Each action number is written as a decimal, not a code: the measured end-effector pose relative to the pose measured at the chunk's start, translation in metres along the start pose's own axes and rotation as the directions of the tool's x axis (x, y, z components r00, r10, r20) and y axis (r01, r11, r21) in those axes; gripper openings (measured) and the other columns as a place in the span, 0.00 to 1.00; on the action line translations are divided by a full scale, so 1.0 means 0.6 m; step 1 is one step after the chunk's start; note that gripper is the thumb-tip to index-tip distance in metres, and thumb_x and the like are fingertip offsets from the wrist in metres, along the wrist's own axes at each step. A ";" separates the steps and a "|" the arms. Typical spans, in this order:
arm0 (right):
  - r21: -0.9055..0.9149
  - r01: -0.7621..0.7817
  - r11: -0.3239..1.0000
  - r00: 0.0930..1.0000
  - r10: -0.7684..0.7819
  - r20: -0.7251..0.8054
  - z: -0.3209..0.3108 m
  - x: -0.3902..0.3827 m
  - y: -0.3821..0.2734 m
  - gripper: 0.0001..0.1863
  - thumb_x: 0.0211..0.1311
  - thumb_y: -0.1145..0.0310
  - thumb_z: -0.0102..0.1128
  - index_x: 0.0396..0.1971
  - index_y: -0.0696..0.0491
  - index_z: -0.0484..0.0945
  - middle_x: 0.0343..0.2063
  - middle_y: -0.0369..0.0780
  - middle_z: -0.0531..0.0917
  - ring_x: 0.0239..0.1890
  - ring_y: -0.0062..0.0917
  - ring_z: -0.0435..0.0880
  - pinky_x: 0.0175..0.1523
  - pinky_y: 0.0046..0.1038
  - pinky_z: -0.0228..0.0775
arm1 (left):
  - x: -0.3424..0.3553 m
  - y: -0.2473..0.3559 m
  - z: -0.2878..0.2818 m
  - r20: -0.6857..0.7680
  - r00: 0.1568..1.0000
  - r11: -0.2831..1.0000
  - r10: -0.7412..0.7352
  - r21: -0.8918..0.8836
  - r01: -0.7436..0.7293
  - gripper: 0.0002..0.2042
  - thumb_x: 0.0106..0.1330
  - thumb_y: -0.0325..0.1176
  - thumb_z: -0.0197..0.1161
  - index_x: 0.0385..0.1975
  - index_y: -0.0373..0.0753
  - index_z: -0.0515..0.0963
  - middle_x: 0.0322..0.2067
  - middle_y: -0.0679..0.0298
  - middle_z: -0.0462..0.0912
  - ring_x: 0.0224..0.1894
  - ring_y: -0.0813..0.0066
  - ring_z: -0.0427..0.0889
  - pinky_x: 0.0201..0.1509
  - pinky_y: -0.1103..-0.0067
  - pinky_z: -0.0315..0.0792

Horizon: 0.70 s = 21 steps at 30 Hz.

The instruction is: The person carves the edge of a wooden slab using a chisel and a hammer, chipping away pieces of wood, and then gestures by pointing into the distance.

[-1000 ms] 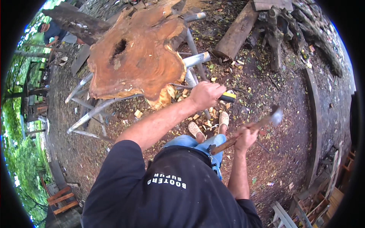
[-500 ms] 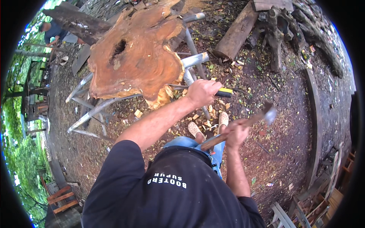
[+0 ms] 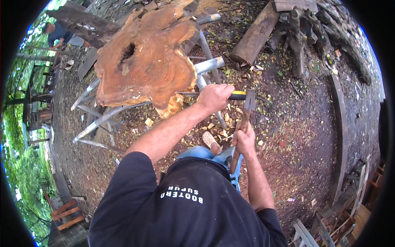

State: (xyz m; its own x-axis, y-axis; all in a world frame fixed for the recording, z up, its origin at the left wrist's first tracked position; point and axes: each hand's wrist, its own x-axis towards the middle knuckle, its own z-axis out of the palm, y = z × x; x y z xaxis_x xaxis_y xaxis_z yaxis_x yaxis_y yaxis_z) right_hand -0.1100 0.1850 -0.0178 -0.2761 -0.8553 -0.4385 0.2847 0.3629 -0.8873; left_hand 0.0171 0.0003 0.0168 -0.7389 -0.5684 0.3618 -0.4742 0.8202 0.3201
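Note:
A thick reddish-brown wood slab (image 3: 154, 68) with a dark hole and a wavy edge rests on a metal frame of round tubes (image 3: 101, 123). My left hand (image 3: 214, 99) is closed around a chisel (image 3: 237, 96) with a black and yellow handle. Its blade points left at the pale, freshly cut edge of the slab. My right hand (image 3: 245, 140) grips the wooden handle of a hammer (image 3: 249, 100). The hammer's head is up at the butt of the chisel handle; it looks to be touching it. A beige clog (image 3: 212, 141) shows below.
Wood chips and leaves litter the ground around my feet. A log (image 3: 257, 35) and a gnarled stump (image 3: 297, 41) lie beyond to the right, with a long beam (image 3: 338, 136) at far right. Another person (image 3: 59, 35) sits at the upper left. Timber pieces (image 3: 354, 214) are stacked at lower right.
The hammer has swung left and inward, from out at the right to the chisel's butt end. My right hand moved slightly left with it. My left hand and the chisel have barely shifted.

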 end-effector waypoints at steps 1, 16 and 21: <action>0.003 -0.007 1.000 1.000 0.007 0.029 -0.011 0.008 -0.004 0.09 0.52 0.79 0.50 0.34 0.55 0.69 0.17 0.35 0.74 0.11 0.18 0.72 0.15 0.23 0.66 | 0.001 -0.002 -0.001 0.006 1.000 1.000 -0.019 0.013 0.019 0.12 0.50 0.31 0.69 0.30 0.43 0.73 0.22 0.64 0.78 0.26 0.62 0.82 0.28 0.68 0.76; 0.145 0.051 0.988 0.996 -0.040 -0.078 -0.050 0.054 -0.034 0.08 0.57 0.77 0.47 0.37 0.54 0.67 0.15 0.35 0.71 0.09 0.19 0.68 0.13 0.22 0.61 | 0.052 0.002 -0.009 0.925 0.356 0.900 -0.130 -0.040 0.434 0.28 0.53 0.58 0.73 0.40 0.37 0.83 0.29 0.55 0.86 0.31 0.65 0.85 0.38 0.69 0.79; 0.209 0.005 0.978 0.994 0.019 -0.112 -0.088 0.028 -0.001 0.08 0.56 0.78 0.45 0.36 0.56 0.67 0.15 0.36 0.71 0.09 0.20 0.67 0.14 0.23 0.61 | -0.027 0.037 -0.029 0.953 0.245 0.905 -0.178 0.061 0.421 0.24 0.56 0.53 0.71 0.42 0.39 0.82 0.34 0.54 0.86 0.38 0.57 0.86 0.47 0.67 0.78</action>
State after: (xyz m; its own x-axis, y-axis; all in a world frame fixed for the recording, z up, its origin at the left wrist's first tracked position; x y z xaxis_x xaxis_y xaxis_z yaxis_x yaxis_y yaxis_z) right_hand -0.1633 0.1898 -0.0321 -0.3716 -0.8017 -0.4683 0.4691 0.2731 -0.8398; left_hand 0.0267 0.0263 0.0332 -0.5527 -0.2230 -0.8030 -0.7693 0.5071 0.3886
